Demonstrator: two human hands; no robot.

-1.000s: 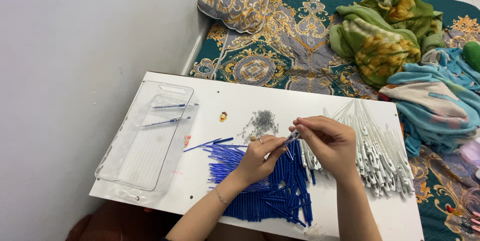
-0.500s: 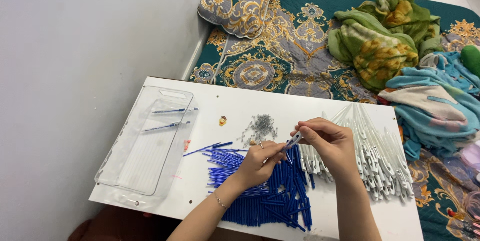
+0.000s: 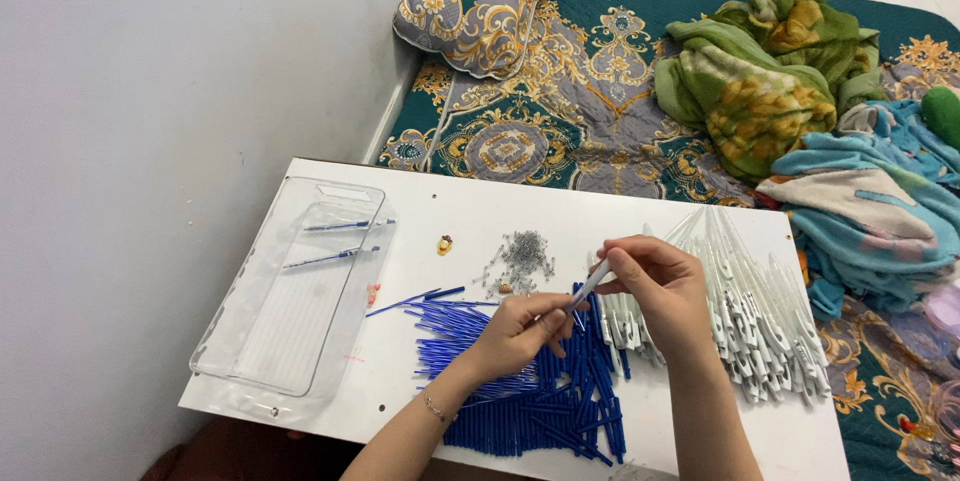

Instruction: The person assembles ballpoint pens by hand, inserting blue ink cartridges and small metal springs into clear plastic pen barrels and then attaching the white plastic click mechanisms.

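Over the white board [image 3: 520, 206], my left hand [image 3: 520, 333] and my right hand [image 3: 655, 286] meet on one pen barrel [image 3: 588, 288], a pale tube with a blue part at its lower end. The right hand pinches its upper end, the left hand grips the lower end. Beneath the hands lies a heap of blue pen refills [image 3: 520, 386]. Right of them spreads a pile of white pen barrels [image 3: 760, 316]. A small heap of metal springs [image 3: 522, 259] lies just beyond the hands.
A clear plastic tray [image 3: 295, 286] with two finished blue pens [image 3: 345, 226] sits at the board's left, next to a grey wall. A small yellow object [image 3: 445, 243] lies near the springs. Beyond the board are a patterned mattress, a pillow [image 3: 470, 1] and crumpled blankets [image 3: 770, 81].
The hands stay together on the pen barrel with only small finger movements. The view has shifted slightly.
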